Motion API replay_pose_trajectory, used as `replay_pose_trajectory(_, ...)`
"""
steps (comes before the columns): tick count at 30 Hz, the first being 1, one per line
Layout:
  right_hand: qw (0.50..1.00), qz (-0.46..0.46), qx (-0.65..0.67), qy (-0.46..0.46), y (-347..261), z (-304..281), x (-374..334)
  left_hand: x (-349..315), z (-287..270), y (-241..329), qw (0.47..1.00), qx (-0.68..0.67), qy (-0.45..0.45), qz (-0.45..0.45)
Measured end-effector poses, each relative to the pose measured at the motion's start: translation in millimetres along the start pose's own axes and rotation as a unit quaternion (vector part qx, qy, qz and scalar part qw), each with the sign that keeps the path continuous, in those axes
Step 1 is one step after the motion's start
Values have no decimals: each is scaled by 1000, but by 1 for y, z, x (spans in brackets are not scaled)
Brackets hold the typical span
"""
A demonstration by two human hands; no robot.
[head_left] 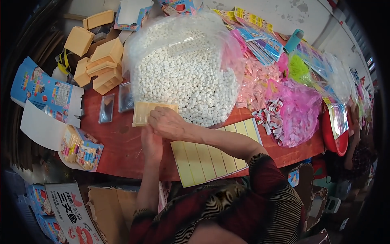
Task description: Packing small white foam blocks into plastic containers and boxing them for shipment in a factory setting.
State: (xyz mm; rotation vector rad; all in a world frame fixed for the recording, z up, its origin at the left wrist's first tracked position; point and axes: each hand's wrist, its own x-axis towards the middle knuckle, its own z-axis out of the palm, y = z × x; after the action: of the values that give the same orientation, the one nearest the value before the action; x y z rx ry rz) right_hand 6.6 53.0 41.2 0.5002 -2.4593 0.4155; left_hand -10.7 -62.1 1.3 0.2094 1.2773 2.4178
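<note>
A pale yellow plastic tray with compartments [141,113] is tilted at the near left edge of a big clear bag of small white cubes [183,77]. My left hand [152,145] reaches up to the tray's near edge and holds it there; its fingertips are hidden. Over the tray's right part lies my right hand [168,123], its fingers curled and closed. Whatever they pinch, if anything, is covered by the hand. Beneath my right forearm rests a yellow sheet of strips [203,156] on the red table [122,152].
Stacked yellow trays [103,59] stand at the far left, near clear plastic cases [106,108]. An open blue box [83,148] holds coloured sticks. Pink packets [258,83], a pink bag [298,110] and a red basin [337,138] are on the right. Cardboard boxes [113,203] stand below.
</note>
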Motion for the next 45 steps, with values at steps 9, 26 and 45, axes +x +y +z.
replay_pose_trajectory(9,959,232,156,35,78,-42,-58,24,44,-43,976,-152,12,-158)
replay_pose_trajectory(26,894,402,54,188,136,15,-81,59,61,-77,984,-53,136,-106)
replay_pose_trajectory(45,677,475,404,390,124,-19,-57,73,81,-71,958,-178,56,-217)
